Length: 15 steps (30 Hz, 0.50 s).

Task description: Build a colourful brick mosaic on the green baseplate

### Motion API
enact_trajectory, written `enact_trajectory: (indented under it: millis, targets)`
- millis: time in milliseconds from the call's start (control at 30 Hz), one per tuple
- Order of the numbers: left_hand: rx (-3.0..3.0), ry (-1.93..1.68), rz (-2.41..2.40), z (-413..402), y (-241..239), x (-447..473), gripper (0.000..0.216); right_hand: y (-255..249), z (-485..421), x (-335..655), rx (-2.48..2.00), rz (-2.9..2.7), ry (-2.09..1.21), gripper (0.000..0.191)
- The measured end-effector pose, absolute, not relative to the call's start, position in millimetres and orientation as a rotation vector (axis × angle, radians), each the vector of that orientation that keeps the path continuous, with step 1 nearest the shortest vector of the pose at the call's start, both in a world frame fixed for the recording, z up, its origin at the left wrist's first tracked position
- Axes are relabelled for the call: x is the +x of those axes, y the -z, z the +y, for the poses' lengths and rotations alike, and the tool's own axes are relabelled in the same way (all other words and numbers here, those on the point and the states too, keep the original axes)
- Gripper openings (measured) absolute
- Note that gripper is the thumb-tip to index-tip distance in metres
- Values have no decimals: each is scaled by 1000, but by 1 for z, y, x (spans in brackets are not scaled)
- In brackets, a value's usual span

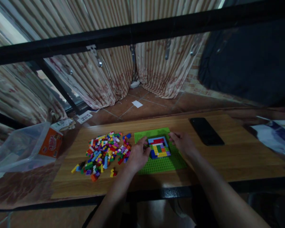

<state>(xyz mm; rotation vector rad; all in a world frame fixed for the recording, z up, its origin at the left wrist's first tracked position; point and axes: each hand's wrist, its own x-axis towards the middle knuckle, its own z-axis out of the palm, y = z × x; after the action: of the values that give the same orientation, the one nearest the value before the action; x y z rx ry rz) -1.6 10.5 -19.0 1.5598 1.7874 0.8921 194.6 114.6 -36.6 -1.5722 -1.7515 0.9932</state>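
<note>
A green studded baseplate [156,166] lies on the wooden table. On it sits a rectangular build of coloured toy bricks [159,147], with blue, red, white, yellow and green pieces. My left hand [139,154] rests at the left side of this build, thumb and fingers apart, with nothing visible between them. To the right of the build, over the baseplate's right part, is my right hand [182,144]. Its fingers are curled together in a pinch, and whatever they may hold is too small to tell. Left of the baseplate spreads a pile of loose toy bricks [106,148].
A black phone-like slab [206,131] lies on the table's [242,152] right part. Beyond the left end stands a clear plastic box [26,142] with an orange label. Papers and a packet [275,134] lie at the right. A dark metal bar [142,30] crosses above.
</note>
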Motion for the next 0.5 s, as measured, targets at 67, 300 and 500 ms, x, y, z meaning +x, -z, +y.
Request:
enact_trajectory:
  millis: [67, 300, 500]
  targets:
    - [1560, -879, 1796, 10, 18, -1, 44, 35, 114, 193, -1561, -1769, -979, 36]
    - [1549, -891, 1819, 9, 6, -4, 24, 8, 106, 192, -1536, -1752, -823, 35]
    - [1658, -984, 1966, 6, -4, -17, 28, -4, 106, 195, -1434, -1647, -776, 35]
